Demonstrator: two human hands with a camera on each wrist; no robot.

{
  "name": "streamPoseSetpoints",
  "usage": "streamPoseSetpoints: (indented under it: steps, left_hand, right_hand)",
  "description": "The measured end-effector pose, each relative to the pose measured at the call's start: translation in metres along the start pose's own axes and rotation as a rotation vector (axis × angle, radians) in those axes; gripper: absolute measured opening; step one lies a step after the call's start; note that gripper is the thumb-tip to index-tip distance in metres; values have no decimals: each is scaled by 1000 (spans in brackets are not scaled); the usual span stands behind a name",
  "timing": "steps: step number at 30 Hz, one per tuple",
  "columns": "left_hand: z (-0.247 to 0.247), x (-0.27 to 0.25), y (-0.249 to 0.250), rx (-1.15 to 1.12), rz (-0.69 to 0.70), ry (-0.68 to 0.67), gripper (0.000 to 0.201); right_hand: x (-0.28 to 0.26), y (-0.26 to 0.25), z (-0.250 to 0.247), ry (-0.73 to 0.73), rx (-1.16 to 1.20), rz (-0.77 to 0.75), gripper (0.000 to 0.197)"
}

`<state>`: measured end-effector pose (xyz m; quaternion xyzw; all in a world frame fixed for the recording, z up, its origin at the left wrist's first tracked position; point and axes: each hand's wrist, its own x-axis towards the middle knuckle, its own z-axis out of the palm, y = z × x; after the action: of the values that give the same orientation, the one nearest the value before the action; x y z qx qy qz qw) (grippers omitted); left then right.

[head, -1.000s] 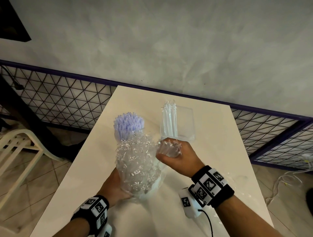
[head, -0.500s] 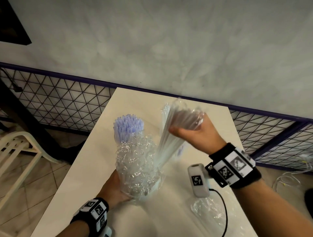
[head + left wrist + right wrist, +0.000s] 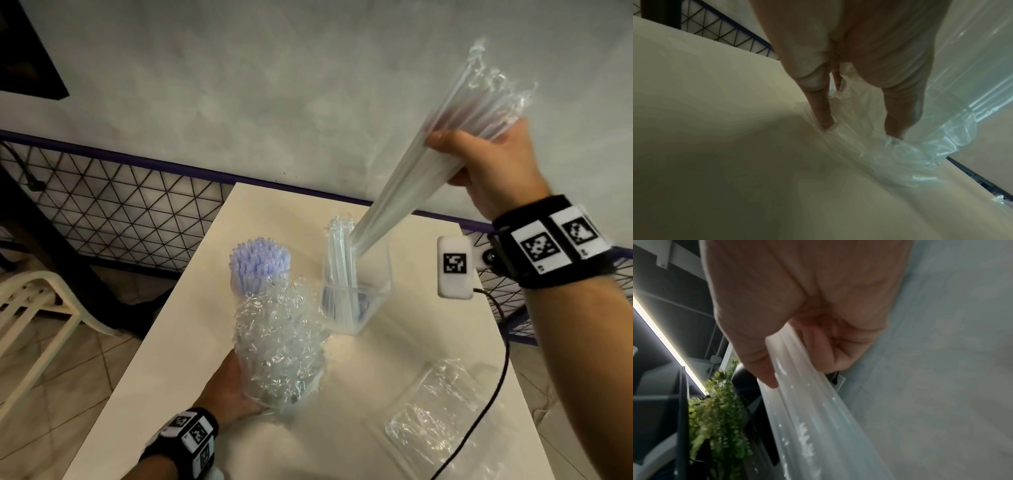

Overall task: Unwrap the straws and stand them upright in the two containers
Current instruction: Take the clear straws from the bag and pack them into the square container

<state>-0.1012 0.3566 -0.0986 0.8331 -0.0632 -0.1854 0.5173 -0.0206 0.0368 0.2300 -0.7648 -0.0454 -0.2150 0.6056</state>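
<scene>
Right hand (image 3: pixel 493 171): you grip a bundle of clear straws (image 3: pixel 404 178) near its upper end, fingers and thumb curled round it; the lower ends point down into the clear tub (image 3: pixel 376 301), likely so the bundle can drop in upright.
Clear straws: raised and tilted over the far right of the table (image 3: pixel 411 342); crinkled wrap clings to their top ends.
Clear tub: stands at centre, already holding some clear straws upright.
Left hand (image 3: pixel 226 390): you hold the base of the wrapped container (image 3: pixel 281 353) at the near left, probably to steady it; film hides how far the fingers curl.
Purple straws (image 3: pixel 258 262): stand upright in that container, tops clear of the bunched film.
Loose wrap (image 3: pixel 435 404): lies flat at the near right.
</scene>
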Motion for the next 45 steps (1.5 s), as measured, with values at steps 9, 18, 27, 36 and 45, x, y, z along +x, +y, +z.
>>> streamPoseSetpoints:
  steps: [9, 18, 27, 36, 45]
  left_hand:
    - [0, 1, -2, 30, -27, -13, 123]
    - [1, -1, 0, 33, -51, -3, 136]
    - [5, 3, -7, 80, -111, 24, 121]
    - [5, 5, -13, 91, -97, 8, 118]
    - [4, 1, -9, 43, -120, 16, 113]
  right_hand:
    - [10, 106, 35, -368, -665, 376, 52]
    - [6, 146, 64, -628, -960, 61, 119]
    - [31, 159, 87, -688, -1186, 44, 50]
    - [20, 139, 82, -558, -996, -76, 43]
    - [-76, 97, 50, -1012, -647, -40, 67]
